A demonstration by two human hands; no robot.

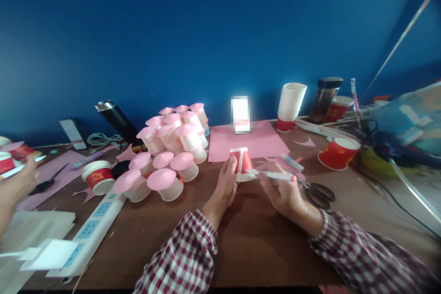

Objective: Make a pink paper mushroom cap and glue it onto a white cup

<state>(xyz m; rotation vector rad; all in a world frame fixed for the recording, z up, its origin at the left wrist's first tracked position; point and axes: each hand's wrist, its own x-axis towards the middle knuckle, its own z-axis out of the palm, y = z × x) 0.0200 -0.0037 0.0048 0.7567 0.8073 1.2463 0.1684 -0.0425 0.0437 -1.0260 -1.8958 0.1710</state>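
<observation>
Red-and-white checked sleeves (186, 252), bare hands

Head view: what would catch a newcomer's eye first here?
The heap of pink-capped cups piled left of centre on the brown table, against a deep blue wall. In front, the left hand holds an upturned red paper cup while the right hand puts a white tube to its base.

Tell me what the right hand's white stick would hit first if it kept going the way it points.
The right hand points its white stick leftward; the tip seems already at the inverted red cup held by the left hand, so the cup comes first.
</observation>
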